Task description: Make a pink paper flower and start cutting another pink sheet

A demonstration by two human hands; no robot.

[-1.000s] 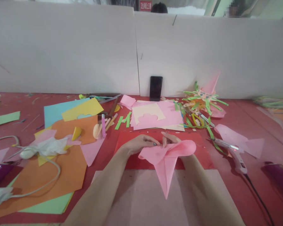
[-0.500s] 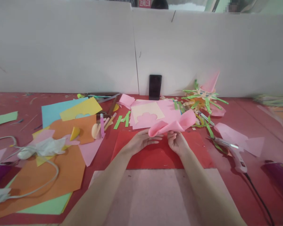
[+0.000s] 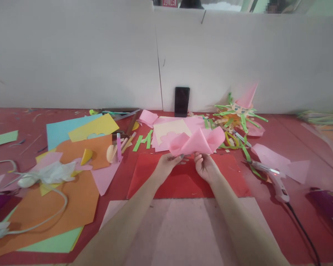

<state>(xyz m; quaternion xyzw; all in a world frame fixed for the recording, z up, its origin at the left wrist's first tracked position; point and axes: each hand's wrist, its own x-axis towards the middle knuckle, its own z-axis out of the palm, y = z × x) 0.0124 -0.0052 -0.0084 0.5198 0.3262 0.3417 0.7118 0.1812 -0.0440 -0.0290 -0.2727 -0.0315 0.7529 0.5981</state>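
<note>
A curled piece of pink paper [image 3: 200, 142] is held up in front of me, with a pointed middle and a rounded loop on each side. My left hand [image 3: 168, 165] pinches its lower left edge. At the lower middle, the fingers of my right hand [image 3: 206, 166] are closed on the same paper. Beneath both hands lies a red sheet [image 3: 180, 184] on the table. Just behind the held piece are flat pink sheets and a cream sheet [image 3: 170, 130] with a scalloped cut-out.
A glue gun [image 3: 276, 181] with a black cord rests at right. Behind it stands a pink paper cone [image 3: 248, 96] with green strips. A phone [image 3: 181, 101] leans on the white partition [image 3: 100, 55]. Orange sheets [image 3: 80, 199] and a white cable [image 3: 63, 207] lie at left.
The pink paper has been turned and shifted slightly left, so its pointed middle now stands up between the side loops. My left hand has closed in on its lower edge.
</note>
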